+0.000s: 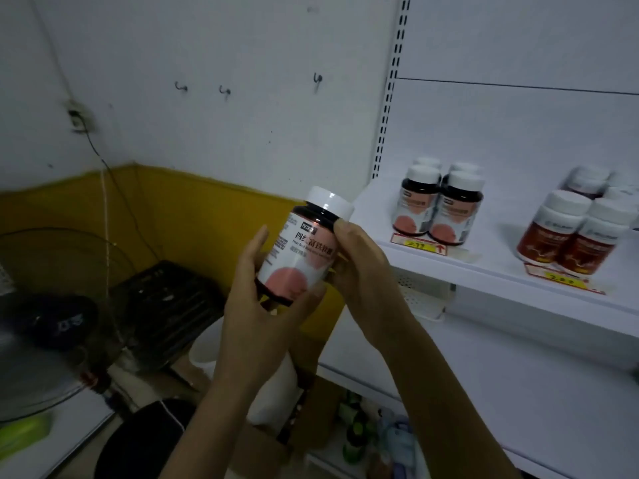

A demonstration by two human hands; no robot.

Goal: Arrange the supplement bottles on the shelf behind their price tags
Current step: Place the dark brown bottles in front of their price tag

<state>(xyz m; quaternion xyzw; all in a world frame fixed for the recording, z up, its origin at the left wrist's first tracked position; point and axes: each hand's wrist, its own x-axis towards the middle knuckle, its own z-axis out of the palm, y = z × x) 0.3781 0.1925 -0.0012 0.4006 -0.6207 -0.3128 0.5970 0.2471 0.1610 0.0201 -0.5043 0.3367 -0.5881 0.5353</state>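
while the left hand (257, 305) and right hand (359, 267) both grasp it, the bottle (301, 250) tilts between them, left of the shelf (484, 267).

Your right hand (363, 271) covers the label edge of the white-capped dark bottle (304, 243), and its small print blurs. Digits on the yellow price tag (420, 245) are unreadable; the rear shelf bottles (428, 163) sit mostly hidden.
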